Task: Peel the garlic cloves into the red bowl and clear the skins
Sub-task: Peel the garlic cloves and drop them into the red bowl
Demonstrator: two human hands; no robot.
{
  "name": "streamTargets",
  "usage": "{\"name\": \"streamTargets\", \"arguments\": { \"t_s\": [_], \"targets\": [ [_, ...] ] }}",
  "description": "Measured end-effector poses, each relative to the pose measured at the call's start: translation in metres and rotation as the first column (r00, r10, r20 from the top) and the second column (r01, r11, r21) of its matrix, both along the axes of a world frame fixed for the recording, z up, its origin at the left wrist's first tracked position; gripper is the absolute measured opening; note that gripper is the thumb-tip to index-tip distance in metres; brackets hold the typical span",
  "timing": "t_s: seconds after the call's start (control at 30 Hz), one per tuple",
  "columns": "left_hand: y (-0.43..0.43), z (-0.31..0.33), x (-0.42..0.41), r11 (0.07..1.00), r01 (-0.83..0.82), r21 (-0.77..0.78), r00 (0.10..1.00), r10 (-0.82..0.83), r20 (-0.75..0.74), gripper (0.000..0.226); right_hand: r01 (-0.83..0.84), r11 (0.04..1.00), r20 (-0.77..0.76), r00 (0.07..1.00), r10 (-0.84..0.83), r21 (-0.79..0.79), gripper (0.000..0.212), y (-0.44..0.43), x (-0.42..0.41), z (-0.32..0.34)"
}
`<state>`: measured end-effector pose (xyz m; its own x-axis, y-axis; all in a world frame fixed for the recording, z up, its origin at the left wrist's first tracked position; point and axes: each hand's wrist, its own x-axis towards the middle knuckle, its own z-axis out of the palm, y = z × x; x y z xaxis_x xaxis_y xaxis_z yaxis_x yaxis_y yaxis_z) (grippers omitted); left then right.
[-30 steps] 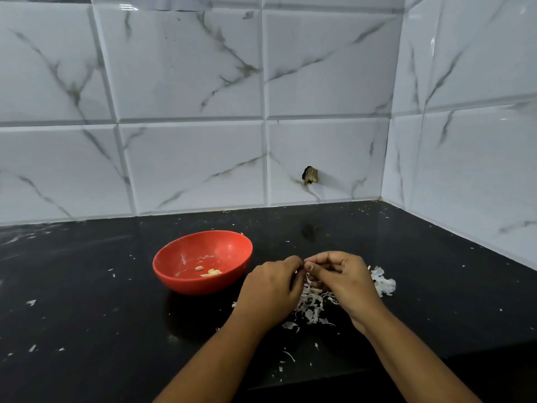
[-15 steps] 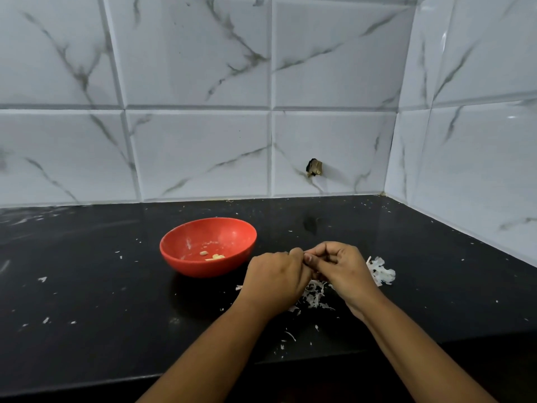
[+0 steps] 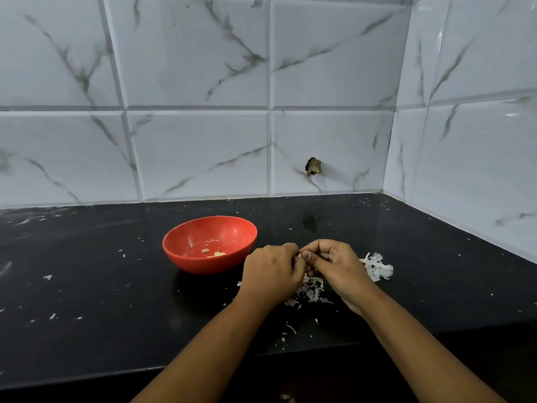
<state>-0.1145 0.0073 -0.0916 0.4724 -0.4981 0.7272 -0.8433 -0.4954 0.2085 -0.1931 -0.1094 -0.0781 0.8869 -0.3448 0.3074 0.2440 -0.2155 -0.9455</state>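
Glossy black counter (image 3: 116, 301) — left hand (image 3: 273, 274) and right hand (image 3: 337, 266), grips pinching one pale clove (image 3: 299, 255).

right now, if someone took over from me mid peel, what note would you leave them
Left hand: fingers curled, pinching a garlic clove, mostly hidden.
Right hand: pinching the same clove.
Red bowl: on the black counter, left of the hands, holding a few peeled cloves.
Skins: a heap under the hands, another clump right of the right hand, flecks across the counter.
Done: a few cloves in the bowl.
Left: finish this clove, drop it in, clear the skins.
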Motion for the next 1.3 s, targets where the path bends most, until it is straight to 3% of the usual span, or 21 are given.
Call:
{"name": "streamTargets", "arguments": {
  "t_s": [0.1, 0.27, 0.4, 0.67, 0.87, 1.07, 1.3],
  "targets": [
    [0.002, 0.002, 0.000, 0.999, 0.040, 0.026, 0.998, -0.039, -0.048, 0.029, 0.002, 1.000, -0.004, 1.000, -0.002, 0.008, 0.011, -0.001, -0.001, 0.001],
    [0.002, 0.007, -0.002, 0.998, 0.067, -0.007, 0.995, -0.067, -0.076, 0.036, 0.030, 0.994, 0.015, 0.999, -0.032, 0.107, 0.011, -0.003, 0.001, 0.001],
    [0.006, 0.009, -0.001, 0.979, 0.129, -0.159, 0.988, -0.140, -0.063, 0.026, 0.031, 0.989, 0.027, 0.999, -0.035, 0.143, 0.011, -0.005, 0.001, 0.001],
    [0.001, 0.007, 0.004, 0.878, 0.233, -0.417, 0.889, -0.367, -0.275, 0.002, 0.023, 0.971, 0.100, 0.994, -0.048, 0.237, 0.016, -0.002, -0.003, 0.006],
    [0.002, 0.011, 0.000, 0.827, 0.236, -0.511, 0.815, -0.455, -0.360, 0.012, 0.011, 0.959, 0.109, 0.993, -0.044, 0.285, 0.014, -0.001, -0.005, 0.008],
    [0.003, 0.014, 0.000, 0.832, 0.260, -0.491, 0.811, -0.464, -0.357, 0.021, -0.022, 0.943, 0.112, 0.994, -0.016, 0.333, 0.013, 0.000, -0.005, 0.009],
    [0.002, 0.013, -0.001, 0.823, 0.244, -0.514, 0.798, -0.471, -0.377, 0.015, -0.038, 0.936, 0.105, 0.994, 0.001, 0.351, 0.013, -0.001, -0.005, 0.009]
  ]
}}
